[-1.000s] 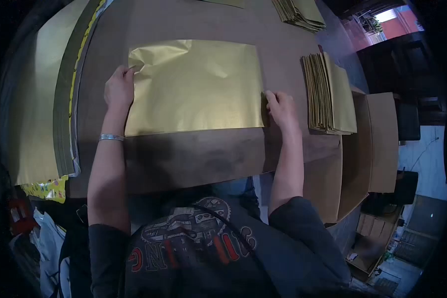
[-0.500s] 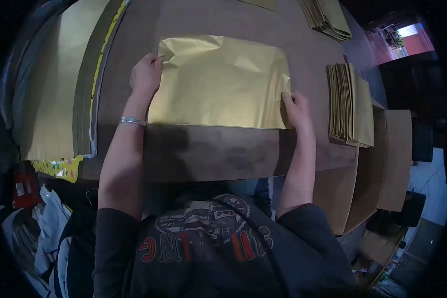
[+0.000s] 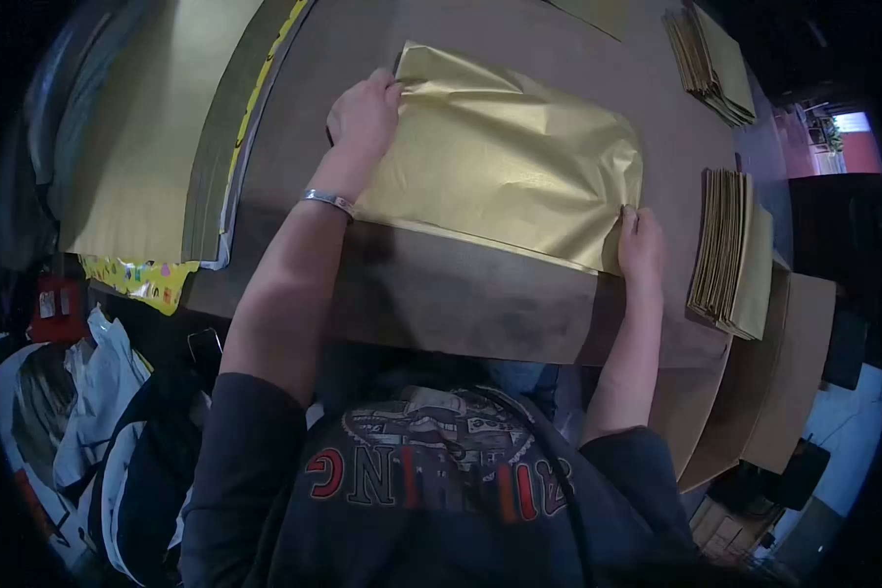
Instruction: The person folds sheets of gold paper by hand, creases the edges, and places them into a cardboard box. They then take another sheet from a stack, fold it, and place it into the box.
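A sheet of gold paper (image 3: 500,157) stretches between my two hands over the brown table, creased and bulging toward its right end. My left hand (image 3: 365,116) is closed on its left edge, close to the far left corner. At the near right corner my right hand (image 3: 641,245) pinches the paper between thumb and fingers. The sheet's near edge runs slanting down to the right.
To the left lies a tall stack of large gold sheets (image 3: 157,127) over yellow printed wrapping (image 3: 147,284). Folded gold paper bundles (image 3: 730,250) (image 3: 710,64) stand along the right side of the table (image 3: 461,304). An open cardboard box (image 3: 794,367) is below the right edge.
The view has turned, so the scene sits tilted and further right. My left hand has come slightly nearer my right, and the paper shows more creases. Both hands keep their hold.
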`<move>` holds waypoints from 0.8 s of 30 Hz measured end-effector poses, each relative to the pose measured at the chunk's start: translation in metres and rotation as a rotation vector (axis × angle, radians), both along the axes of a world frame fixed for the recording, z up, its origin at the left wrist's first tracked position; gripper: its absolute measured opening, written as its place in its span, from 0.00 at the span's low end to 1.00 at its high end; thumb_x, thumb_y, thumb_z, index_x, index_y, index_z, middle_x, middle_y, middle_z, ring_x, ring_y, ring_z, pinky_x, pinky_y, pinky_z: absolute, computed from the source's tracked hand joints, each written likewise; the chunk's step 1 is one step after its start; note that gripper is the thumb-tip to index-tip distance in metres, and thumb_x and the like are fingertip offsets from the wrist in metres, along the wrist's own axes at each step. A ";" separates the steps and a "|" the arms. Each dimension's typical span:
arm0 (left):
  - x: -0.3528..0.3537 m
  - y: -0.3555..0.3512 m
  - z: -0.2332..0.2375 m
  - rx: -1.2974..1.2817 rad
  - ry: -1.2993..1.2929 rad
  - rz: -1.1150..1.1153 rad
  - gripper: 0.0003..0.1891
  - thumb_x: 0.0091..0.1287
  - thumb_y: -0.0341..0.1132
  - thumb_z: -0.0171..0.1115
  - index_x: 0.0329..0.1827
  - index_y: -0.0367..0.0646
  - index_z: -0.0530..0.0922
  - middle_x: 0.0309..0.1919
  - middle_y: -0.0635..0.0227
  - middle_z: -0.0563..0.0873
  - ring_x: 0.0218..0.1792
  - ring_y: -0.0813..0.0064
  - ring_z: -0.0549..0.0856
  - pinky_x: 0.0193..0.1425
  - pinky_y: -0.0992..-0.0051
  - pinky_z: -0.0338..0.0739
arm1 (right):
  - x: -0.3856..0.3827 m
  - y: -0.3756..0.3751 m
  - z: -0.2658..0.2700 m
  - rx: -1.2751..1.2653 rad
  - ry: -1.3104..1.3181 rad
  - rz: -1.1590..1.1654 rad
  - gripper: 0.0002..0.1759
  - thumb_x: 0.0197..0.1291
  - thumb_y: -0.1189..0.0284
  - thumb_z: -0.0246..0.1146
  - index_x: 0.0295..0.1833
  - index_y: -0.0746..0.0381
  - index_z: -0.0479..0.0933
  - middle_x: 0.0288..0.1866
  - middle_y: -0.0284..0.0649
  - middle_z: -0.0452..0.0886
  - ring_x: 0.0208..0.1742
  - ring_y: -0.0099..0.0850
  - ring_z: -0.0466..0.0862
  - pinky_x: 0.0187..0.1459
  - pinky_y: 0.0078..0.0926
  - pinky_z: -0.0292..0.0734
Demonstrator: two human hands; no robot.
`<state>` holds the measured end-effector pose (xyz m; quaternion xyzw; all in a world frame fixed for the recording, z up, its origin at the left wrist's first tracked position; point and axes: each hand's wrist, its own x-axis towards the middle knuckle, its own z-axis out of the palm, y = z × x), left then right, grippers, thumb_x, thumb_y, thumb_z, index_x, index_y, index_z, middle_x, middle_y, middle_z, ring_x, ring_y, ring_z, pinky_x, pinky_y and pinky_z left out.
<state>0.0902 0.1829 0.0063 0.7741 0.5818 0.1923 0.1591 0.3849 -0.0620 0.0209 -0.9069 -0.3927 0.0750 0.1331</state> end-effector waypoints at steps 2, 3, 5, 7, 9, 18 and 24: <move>0.000 -0.002 -0.005 0.128 -0.017 -0.003 0.14 0.73 0.47 0.53 0.45 0.46 0.79 0.38 0.57 0.87 0.43 0.53 0.86 0.49 0.55 0.79 | -0.002 0.000 0.002 0.024 0.030 -0.010 0.20 0.74 0.60 0.52 0.43 0.69 0.76 0.41 0.63 0.81 0.46 0.60 0.81 0.46 0.52 0.73; 0.000 -0.003 -0.004 0.133 -0.027 -0.004 0.14 0.72 0.46 0.54 0.44 0.46 0.80 0.38 0.58 0.87 0.43 0.53 0.86 0.49 0.56 0.79 | -0.003 0.000 0.002 0.047 0.062 -0.024 0.20 0.74 0.60 0.52 0.43 0.69 0.76 0.40 0.63 0.81 0.45 0.60 0.81 0.46 0.52 0.73; -0.001 -0.006 -0.002 0.114 -0.027 0.010 0.13 0.71 0.45 0.56 0.43 0.46 0.80 0.38 0.59 0.87 0.44 0.55 0.86 0.48 0.57 0.80 | -0.002 -0.001 -0.001 0.070 0.071 -0.012 0.20 0.74 0.61 0.52 0.42 0.69 0.75 0.40 0.62 0.81 0.45 0.60 0.81 0.45 0.52 0.73; -0.003 -0.006 -0.006 0.128 -0.053 -0.005 0.12 0.71 0.45 0.57 0.43 0.46 0.80 0.38 0.60 0.87 0.43 0.55 0.86 0.48 0.57 0.80 | -0.004 -0.002 -0.001 0.091 0.006 0.005 0.19 0.74 0.61 0.52 0.41 0.69 0.74 0.39 0.61 0.81 0.44 0.60 0.80 0.44 0.51 0.73; -0.005 -0.006 -0.012 0.217 -0.104 -0.038 0.12 0.70 0.45 0.58 0.41 0.46 0.80 0.37 0.61 0.87 0.41 0.56 0.86 0.46 0.57 0.80 | 0.000 -0.003 -0.004 0.076 0.011 0.008 0.19 0.74 0.61 0.52 0.42 0.68 0.74 0.40 0.61 0.81 0.44 0.60 0.80 0.44 0.51 0.73; -0.006 -0.005 -0.019 0.210 -0.079 -0.033 0.11 0.70 0.44 0.56 0.41 0.47 0.80 0.38 0.63 0.86 0.41 0.57 0.87 0.46 0.57 0.81 | -0.001 -0.001 -0.002 0.050 0.076 -0.044 0.20 0.75 0.60 0.51 0.46 0.68 0.76 0.43 0.60 0.82 0.47 0.58 0.81 0.47 0.50 0.74; -0.007 -0.005 -0.018 0.240 -0.024 -0.063 0.10 0.70 0.43 0.57 0.41 0.48 0.80 0.39 0.65 0.86 0.41 0.58 0.87 0.45 0.58 0.81 | -0.003 -0.003 -0.002 0.026 -0.025 -0.013 0.20 0.74 0.60 0.51 0.46 0.68 0.76 0.43 0.60 0.82 0.48 0.58 0.81 0.49 0.51 0.74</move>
